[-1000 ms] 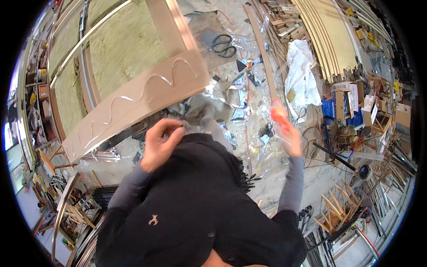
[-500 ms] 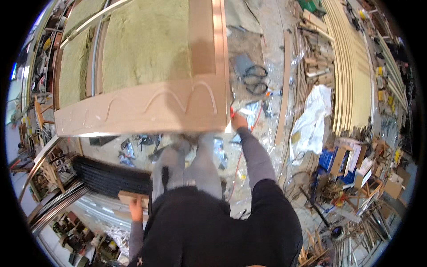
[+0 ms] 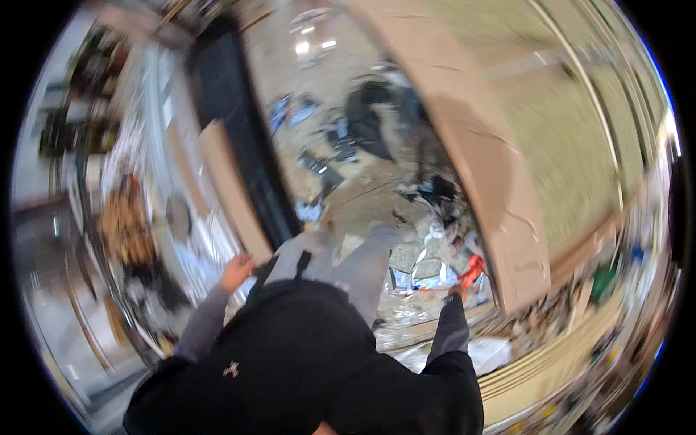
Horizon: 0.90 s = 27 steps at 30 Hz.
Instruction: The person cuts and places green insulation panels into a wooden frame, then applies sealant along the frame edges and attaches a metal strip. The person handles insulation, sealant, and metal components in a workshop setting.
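Observation:
My right hand (image 3: 456,291) is closed at the lower right, low beside the corner of a large panel. It grips a red-orange tool (image 3: 473,270) whose kind is too blurred to make out. The panel's brown border (image 3: 500,181) carries wavy, raised lines, and yellowish insulation (image 3: 565,145) fills its inside. My left hand (image 3: 238,272) is at the near end of a long brown board (image 3: 233,190). Its fingers meet or nearly meet the board's edge; blur hides whether they grip it.
A long black stack (image 3: 235,109) lies beside the board, with pale profiles (image 3: 161,116) on its other side. Plastic scraps and dark wrappings (image 3: 366,119) litter the floor between stack and panel. Long cream boards (image 3: 551,384) and white sheeting (image 3: 489,355) lie at lower right.
My view has swung left, so the panel now stands on the right and the black stack ahead on the left. The red-orange tool stays in my right hand. My left hand remains by the board.

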Available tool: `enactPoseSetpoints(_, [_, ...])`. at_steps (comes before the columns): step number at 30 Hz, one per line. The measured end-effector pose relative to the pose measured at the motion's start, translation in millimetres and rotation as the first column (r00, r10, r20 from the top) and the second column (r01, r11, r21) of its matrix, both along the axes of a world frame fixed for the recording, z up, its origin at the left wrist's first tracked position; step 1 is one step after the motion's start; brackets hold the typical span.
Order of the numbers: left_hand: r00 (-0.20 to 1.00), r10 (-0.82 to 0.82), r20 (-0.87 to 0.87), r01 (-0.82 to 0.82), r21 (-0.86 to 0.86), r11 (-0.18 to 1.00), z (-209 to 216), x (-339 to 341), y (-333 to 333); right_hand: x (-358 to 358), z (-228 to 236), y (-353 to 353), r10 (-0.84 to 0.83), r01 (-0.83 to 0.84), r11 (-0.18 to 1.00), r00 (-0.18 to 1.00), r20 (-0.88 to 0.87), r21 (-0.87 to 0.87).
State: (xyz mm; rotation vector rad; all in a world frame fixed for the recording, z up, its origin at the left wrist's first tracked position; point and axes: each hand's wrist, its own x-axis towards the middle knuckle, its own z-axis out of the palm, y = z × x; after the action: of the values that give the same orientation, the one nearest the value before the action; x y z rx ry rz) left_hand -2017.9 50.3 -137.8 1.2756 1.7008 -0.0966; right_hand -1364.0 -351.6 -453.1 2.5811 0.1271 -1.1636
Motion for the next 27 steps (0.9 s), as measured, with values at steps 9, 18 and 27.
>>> enactPoseSetpoints(9, [0.769, 0.624, 0.14, -0.603, -0.168, 0.78, -153.1, -94.2, -119.3, -18.7, 58.2, 76.2, 0.958, -0.97, 0.238, 0.242, -0.152, -0.043])
enactPoseSetpoints(18, [0.478, 0.875, -0.076, -0.878, -0.027, 0.477, -301.4, -143.9, -219.1, -103.5, 197.8, 302.3, 0.535, -0.527, 0.825, 0.609, -0.586, 0.207])
enactPoseSetpoints(27, [0.142, 0.91, -0.39, -0.93, 0.261, 0.257, -473.0, -297.3, -251.2, -200.6, 177.3, 444.0, 0.392, -0.359, 0.919, 0.874, -0.288, 0.163])
